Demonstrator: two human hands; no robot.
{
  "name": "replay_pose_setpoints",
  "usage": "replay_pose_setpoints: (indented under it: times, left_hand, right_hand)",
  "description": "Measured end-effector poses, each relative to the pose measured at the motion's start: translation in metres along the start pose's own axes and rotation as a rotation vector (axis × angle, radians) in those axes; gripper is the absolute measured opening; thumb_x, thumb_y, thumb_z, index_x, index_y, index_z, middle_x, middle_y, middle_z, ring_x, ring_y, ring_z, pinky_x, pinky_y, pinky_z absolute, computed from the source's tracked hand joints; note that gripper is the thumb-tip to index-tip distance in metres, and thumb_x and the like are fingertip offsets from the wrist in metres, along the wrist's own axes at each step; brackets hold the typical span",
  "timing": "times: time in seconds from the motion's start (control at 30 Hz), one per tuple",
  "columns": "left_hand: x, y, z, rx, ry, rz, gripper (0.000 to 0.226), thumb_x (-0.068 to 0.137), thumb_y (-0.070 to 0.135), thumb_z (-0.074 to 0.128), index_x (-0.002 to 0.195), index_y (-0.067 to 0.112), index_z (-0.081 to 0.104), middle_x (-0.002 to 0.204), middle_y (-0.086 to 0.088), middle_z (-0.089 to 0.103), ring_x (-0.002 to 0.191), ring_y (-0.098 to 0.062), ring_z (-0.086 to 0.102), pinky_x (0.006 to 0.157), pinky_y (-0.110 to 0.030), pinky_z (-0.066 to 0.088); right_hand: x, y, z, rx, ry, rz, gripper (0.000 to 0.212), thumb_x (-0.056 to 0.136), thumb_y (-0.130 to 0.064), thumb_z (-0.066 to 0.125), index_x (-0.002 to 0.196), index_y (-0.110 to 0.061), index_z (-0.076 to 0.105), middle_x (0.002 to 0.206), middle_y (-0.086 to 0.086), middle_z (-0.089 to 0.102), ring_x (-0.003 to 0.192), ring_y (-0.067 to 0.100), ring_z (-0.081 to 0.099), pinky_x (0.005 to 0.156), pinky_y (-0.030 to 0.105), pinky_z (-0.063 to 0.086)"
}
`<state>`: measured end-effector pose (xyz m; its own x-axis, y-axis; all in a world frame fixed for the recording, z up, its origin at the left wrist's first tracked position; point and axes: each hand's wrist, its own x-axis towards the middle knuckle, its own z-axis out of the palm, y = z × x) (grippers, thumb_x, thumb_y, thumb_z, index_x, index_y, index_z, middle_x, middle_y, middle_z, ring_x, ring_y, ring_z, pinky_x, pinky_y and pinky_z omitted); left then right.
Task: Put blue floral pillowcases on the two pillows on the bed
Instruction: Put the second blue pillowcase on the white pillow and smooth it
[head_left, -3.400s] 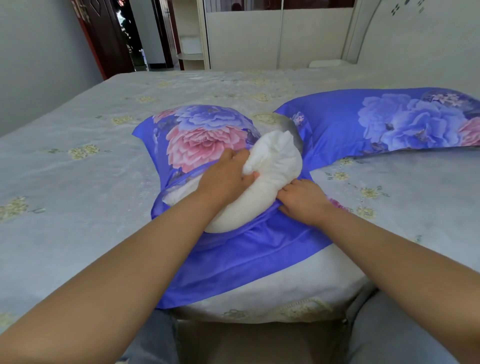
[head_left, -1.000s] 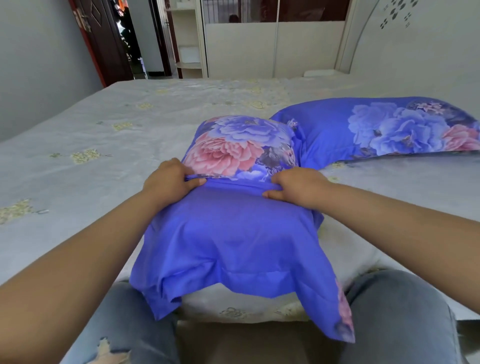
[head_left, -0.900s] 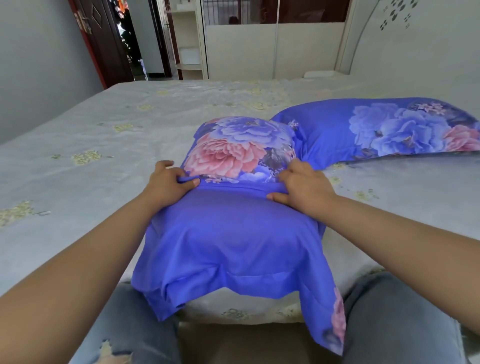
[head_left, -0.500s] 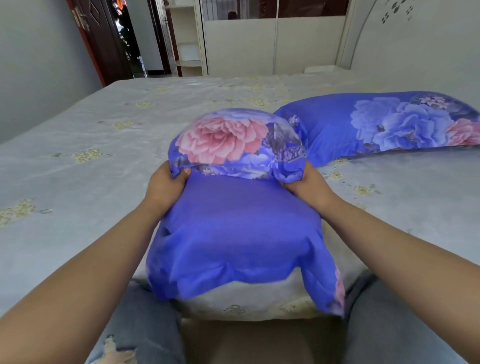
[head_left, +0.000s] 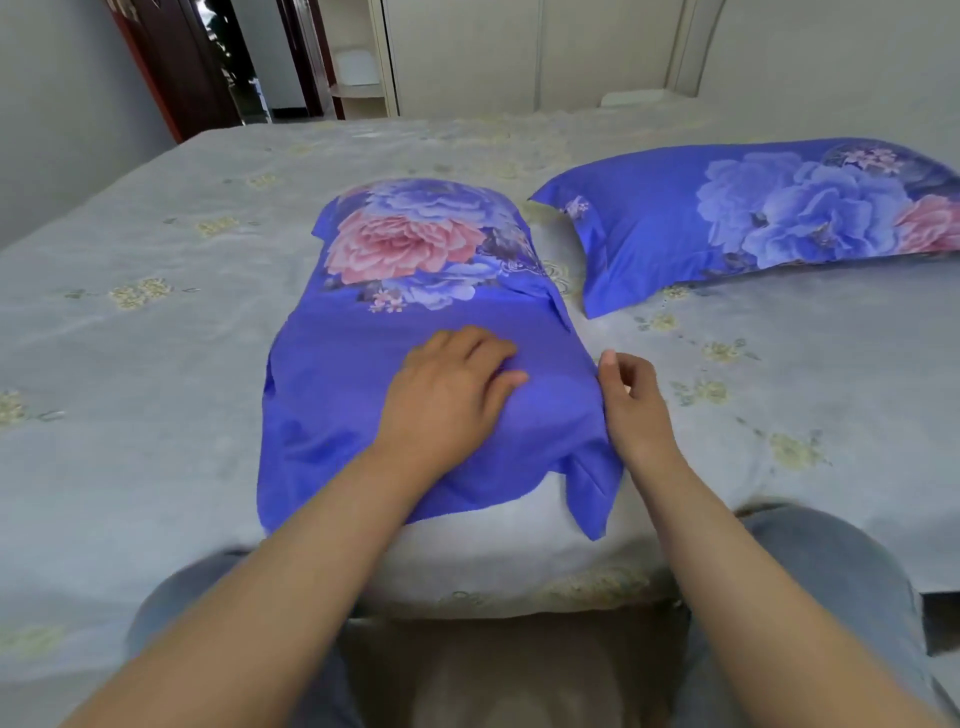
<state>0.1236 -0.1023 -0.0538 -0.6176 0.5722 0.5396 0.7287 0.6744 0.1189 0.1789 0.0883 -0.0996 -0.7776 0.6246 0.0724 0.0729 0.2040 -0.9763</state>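
Observation:
The near pillow (head_left: 415, 312) lies flat on the bed in front of me, fully inside a blue floral pillowcase, pink flower at its far end. The case's loose open end hangs over the bed's near edge. My left hand (head_left: 447, 400) rests palm down on the plain blue part, fingers relaxed. At the case's right edge, my right hand (head_left: 631, 400) has its thumb against the fabric and its fingers curled, pinching that edge. The second pillow (head_left: 753, 218), covered in the same blue floral case, lies at the back right.
The bed's grey sheet (head_left: 156, 364) with small yellow flowers spreads wide to the left and right. My knees in jeans (head_left: 831, 571) press against the bed's near edge. A dark door (head_left: 171, 62) and a white shelf (head_left: 358, 67) stand beyond the bed.
The near pillow, held up by both sides half a second ago, now lies flat. My left hand moved from its left side onto its top; my right hand stays at the right edge.

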Motion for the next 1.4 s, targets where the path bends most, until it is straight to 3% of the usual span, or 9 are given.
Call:
replay_pose_setpoints:
  times: [0.2,0.43,0.57,0.67,0.87,1.03,1.13,1.23,1.4]
  left_hand:
    - [-0.019,0.039,0.042,0.058,0.034,-0.037,0.041,0.08,0.055,0.046,0.096,0.025,0.069,0.113,0.0,0.064,0.11,-0.025,0.058,0.099,-0.046,0.04]
    - [-0.032,0.057,0.051,0.18,0.309,-0.072,0.021,0.09,0.032,0.058,0.077,0.019,0.067,0.08,-0.002,0.058,0.074,-0.024,0.043,0.064,-0.032,0.028]
    - [-0.032,0.058,0.043,0.181,0.257,-0.101,0.022,0.087,0.022,0.053,0.068,0.014,0.06,0.059,-0.004,0.055,0.055,-0.026,0.051,0.05,-0.031,0.034]
    - [-0.023,0.061,0.034,0.177,0.145,-0.182,0.027,0.085,0.026,0.043,0.064,0.013,0.054,0.047,-0.004,0.051,0.044,-0.025,0.051,0.041,-0.024,0.023]
    - [-0.014,0.056,0.033,0.082,-0.145,-0.193,0.032,0.092,0.048,0.048,0.103,0.019,0.057,0.097,-0.002,0.065,0.089,-0.027,0.06,0.064,-0.033,0.038]
    - [-0.014,0.055,0.035,-0.053,-0.12,-0.215,0.019,0.092,0.038,0.052,0.087,0.021,0.058,0.09,0.0,0.063,0.084,-0.025,0.057,0.064,-0.033,0.04]
    - [-0.015,0.055,0.034,-0.157,-0.09,-0.228,0.016,0.094,0.032,0.05,0.088,0.019,0.058,0.086,0.0,0.064,0.081,-0.027,0.056,0.065,-0.036,0.042]
    - [-0.011,0.057,0.027,-0.215,-0.029,-0.223,0.015,0.095,0.028,0.047,0.089,0.015,0.054,0.079,-0.003,0.062,0.075,-0.031,0.054,0.061,-0.037,0.04]
    - [-0.001,0.056,0.019,-0.109,-0.03,-0.168,0.019,0.097,0.032,0.042,0.096,0.017,0.053,0.082,-0.002,0.064,0.075,-0.029,0.056,0.057,-0.033,0.036]
  right_hand:
    - [-0.058,0.048,-0.015,-0.204,0.04,-0.198,0.036,0.077,-0.051,0.065,0.1,-0.029,0.048,0.101,-0.013,0.047,0.089,0.008,0.052,0.072,0.021,0.044]
    - [-0.062,0.046,-0.033,-0.459,0.221,-0.291,0.01,0.085,-0.025,0.067,0.08,-0.017,0.065,0.083,-0.011,0.05,0.076,0.009,0.05,0.063,0.024,0.034]
    - [-0.072,0.034,-0.031,-0.328,0.19,-0.427,0.013,0.087,-0.024,0.061,0.082,-0.015,0.069,0.077,-0.012,0.056,0.073,0.005,0.053,0.065,0.019,0.041]
    - [-0.077,0.02,-0.028,-0.082,0.141,-0.324,0.009,0.088,-0.018,0.063,0.089,-0.021,0.071,0.082,-0.019,0.064,0.076,-0.006,0.058,0.069,0.003,0.039]
    - [-0.06,-0.002,-0.02,0.16,0.077,-0.084,0.011,0.086,-0.012,0.066,0.082,-0.022,0.068,0.079,-0.009,0.069,0.071,0.004,0.062,0.068,0.016,0.049]
    - [-0.059,0.005,-0.022,0.146,0.01,0.012,0.015,0.083,-0.012,0.07,0.088,-0.019,0.058,0.076,-0.002,0.066,0.057,-0.005,0.057,0.059,0.011,0.046]
    - [-0.069,0.014,-0.021,0.18,-0.022,0.03,0.024,0.079,-0.013,0.075,0.093,-0.019,0.056,0.084,-0.006,0.065,0.067,-0.008,0.059,0.064,0.005,0.045]
    - [-0.075,0.032,-0.017,-0.027,-0.068,0.014,0.018,0.081,-0.022,0.073,0.091,-0.025,0.058,0.094,-0.009,0.063,0.085,0.004,0.06,0.076,0.019,0.049]
    - [-0.081,0.047,-0.017,-0.407,0.045,-0.334,0.019,0.086,-0.023,0.066,0.073,-0.011,0.06,0.083,-0.005,0.053,0.079,0.013,0.051,0.065,0.018,0.035]
